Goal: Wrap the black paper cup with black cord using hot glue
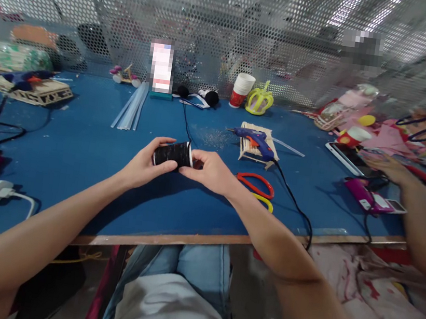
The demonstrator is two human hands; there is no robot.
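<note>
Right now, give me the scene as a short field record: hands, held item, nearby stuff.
left hand: grips black thread spool from its left end
right hand: fingers at the spool's right end
surface: blue tabletop
nearby: blue glue gun on wooden stick rack; red scissor handle
co-worker: another person's hand at right

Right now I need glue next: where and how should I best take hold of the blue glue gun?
Probably by its handle. The blue glue gun rests on a stand of wooden sticks, nozzle pointing left, cord trailing off right. Come from the right with the right hand, clear of the nozzle tip.
</note>
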